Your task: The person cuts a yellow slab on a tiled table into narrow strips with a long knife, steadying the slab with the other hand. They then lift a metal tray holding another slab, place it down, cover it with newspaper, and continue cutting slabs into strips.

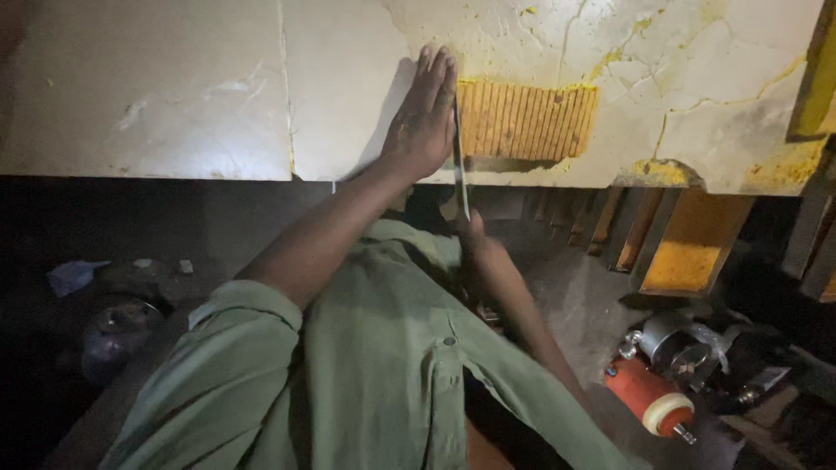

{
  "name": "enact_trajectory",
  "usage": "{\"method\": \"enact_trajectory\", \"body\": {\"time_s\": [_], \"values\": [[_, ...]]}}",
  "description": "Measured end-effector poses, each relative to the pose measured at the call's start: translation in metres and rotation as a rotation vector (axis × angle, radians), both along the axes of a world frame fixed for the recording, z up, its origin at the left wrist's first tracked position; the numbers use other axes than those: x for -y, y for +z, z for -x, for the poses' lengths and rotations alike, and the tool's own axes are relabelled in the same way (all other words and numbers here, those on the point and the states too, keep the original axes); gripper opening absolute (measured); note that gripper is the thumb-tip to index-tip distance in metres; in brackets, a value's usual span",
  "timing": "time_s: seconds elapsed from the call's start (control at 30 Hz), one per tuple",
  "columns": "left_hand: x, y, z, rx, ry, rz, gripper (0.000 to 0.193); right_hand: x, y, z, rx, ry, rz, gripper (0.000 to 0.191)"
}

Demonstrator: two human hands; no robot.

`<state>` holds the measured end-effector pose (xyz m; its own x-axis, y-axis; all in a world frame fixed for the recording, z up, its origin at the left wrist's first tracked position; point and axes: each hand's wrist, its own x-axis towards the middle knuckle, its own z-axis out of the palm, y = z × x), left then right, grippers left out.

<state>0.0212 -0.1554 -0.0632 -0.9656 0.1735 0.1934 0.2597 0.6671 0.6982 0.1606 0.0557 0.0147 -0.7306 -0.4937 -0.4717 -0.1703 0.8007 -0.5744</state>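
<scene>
Head view. A pale stone slab (pixel 174 87) fills the frame from nine to three o'clock along the top; its face is cracked and stained with yellow adhesive, heaviest toward two o'clock. A ridged yellow patch (pixel 527 120) of combed adhesive sits at twelve o'clock.

The left hand (pixel 424 117) lies flat on the slab, fingers stretched out and together, gripping nothing, its edge against the blade just left of the ridged patch.

The right hand (pixel 476 239), at the centre, is clenched on the lower end of a thin metal blade (pixel 459 165), which stands upright on edge between the left hand and the patch.

Below the slab the room is dark. Yellow-coated slats (pixel 697 244) lean at three o'clock. A red power tool (pixel 653 396) lies on the floor at four o'clock. Dark round vessels (pixel 117 335) sit at eight o'clock.
</scene>
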Motion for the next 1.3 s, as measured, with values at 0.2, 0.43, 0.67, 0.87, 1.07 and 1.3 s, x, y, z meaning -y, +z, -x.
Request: {"method": "enact_trajectory", "body": {"time_s": [0.2,0.43,0.67,0.87,1.07,1.3], "values": [[0.007,0.009,0.005,0.101,-0.072,-0.058,0.076,0.037,-0.029,0.09,0.083,-0.2,-0.149,0.084],[0.012,0.009,-0.001,0.105,0.049,0.283,0.07,0.071,0.031,0.104,-0.071,-0.198,0.034,0.08],[0.009,-0.002,-0.008,0.095,0.039,0.265,0.079,0.009,-0.011,-0.005,0.085,-0.046,-0.033,0.066],[0.019,0.014,-0.002,0.148,0.0,0.278,0.075,0.043,-0.037,0.086,0.033,-0.123,-0.103,0.084],[0.025,0.03,-0.001,0.262,-0.044,0.334,0.069,0.072,-0.002,0.114,0.008,-0.228,-0.033,0.081],[0.022,0.018,-0.006,0.211,-0.026,0.315,0.068,0.019,-0.012,-0.011,0.493,-0.522,-0.025,0.055]]}}
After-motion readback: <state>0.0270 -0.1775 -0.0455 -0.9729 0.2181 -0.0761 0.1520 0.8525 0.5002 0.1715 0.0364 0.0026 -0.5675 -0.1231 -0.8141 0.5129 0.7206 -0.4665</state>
